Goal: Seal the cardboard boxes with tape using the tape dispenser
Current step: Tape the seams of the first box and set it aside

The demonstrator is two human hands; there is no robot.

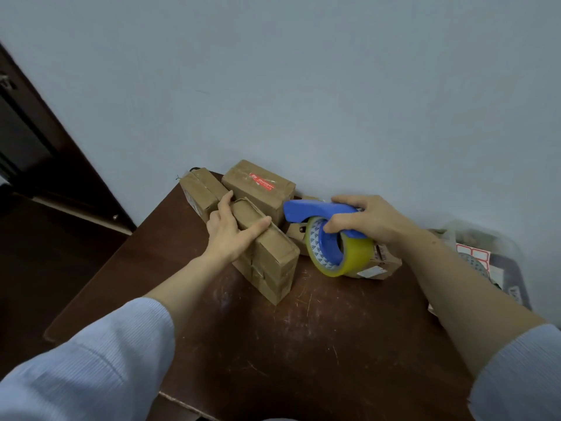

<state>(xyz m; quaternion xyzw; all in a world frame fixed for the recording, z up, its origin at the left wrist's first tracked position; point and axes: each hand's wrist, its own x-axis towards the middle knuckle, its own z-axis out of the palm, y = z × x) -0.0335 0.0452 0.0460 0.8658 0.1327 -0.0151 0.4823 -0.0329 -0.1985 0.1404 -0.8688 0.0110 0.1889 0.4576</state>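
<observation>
One box (267,256) runs near-R to far-L — dispenser (315,209) in R hand (370,220) points L.

Matt brown cardboard boxes (267,253), glossy blue plastic tape dispenser (318,211), shiny yellowish tape roll (349,253), scratched dark wooden table (288,344)

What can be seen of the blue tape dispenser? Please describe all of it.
The tape dispenser looks like blue plastic, with a curved top and a round hub carrying a yellowish tape roll. The right hand grips it from above, fingers curled into the hub. Its nose points left toward the cardboard boxes.
</observation>
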